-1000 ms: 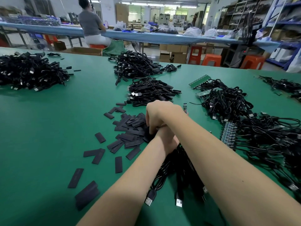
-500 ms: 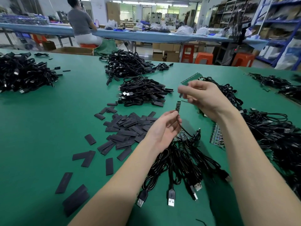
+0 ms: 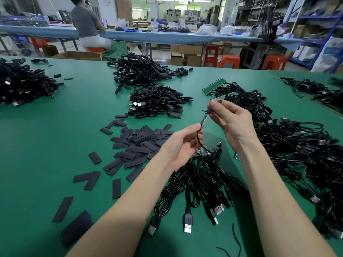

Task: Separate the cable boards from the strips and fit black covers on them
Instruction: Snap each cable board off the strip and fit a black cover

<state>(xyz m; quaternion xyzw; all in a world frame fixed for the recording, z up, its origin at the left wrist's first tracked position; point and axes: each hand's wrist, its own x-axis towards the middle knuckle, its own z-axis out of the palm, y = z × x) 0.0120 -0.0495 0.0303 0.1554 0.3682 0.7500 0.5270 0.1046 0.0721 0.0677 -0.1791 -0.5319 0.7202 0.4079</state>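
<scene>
Left of the fingers, loose black covers (image 3: 137, 145) strewn over the green table (image 3: 46, 145). Left hand (image 3: 181, 145) pinching the lower end of a small cable board (image 3: 203, 120) between thumb and forefinger, other fingers loosely curled; right hand (image 3: 231, 120) pinching a black cover (image 3: 208, 110) at the board's upper tip. Beneath both wrists, a cable bundle (image 3: 196, 182) partly hidden; rightward, a green strip (image 3: 213, 86) half buried under tangled cables (image 3: 306, 154), details too small to read.

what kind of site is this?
Probably an electronics assembly workshop: heaps of black USB cables on a green work table, a pile of flat black covers, and metal stock shelving behind.
</scene>
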